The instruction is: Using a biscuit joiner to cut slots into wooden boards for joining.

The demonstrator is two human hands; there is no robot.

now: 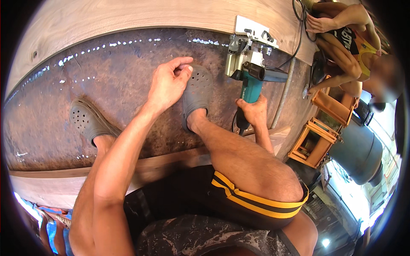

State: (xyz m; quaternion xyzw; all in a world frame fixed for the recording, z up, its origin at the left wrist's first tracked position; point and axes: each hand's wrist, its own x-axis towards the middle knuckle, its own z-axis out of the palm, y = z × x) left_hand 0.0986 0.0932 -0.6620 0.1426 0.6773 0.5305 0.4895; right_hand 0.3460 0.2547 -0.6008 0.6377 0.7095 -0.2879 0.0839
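My right hand (255,112) is wrapped round the rear grip of a teal biscuit joiner (251,87), whose metal front and white fence face the edge of a long wooden board (141,15) at the far side. My left hand (167,85) hovers over the brown stained work surface (136,70), just left of my right clog. Its index finger and thumb come close together while the other fingers curl; anything between them is too small or hidden to make out. White spots run in a line along the surface beside the board's edge.
My feet, in grey clogs (87,119), stand on the brown surface. A second board (47,181) lies on the near side. At the upper right a co-worker (346,47) crouches, a hand near the board and a black cable. Small wooden frames (314,143) and a dark drum (356,147) stand right.
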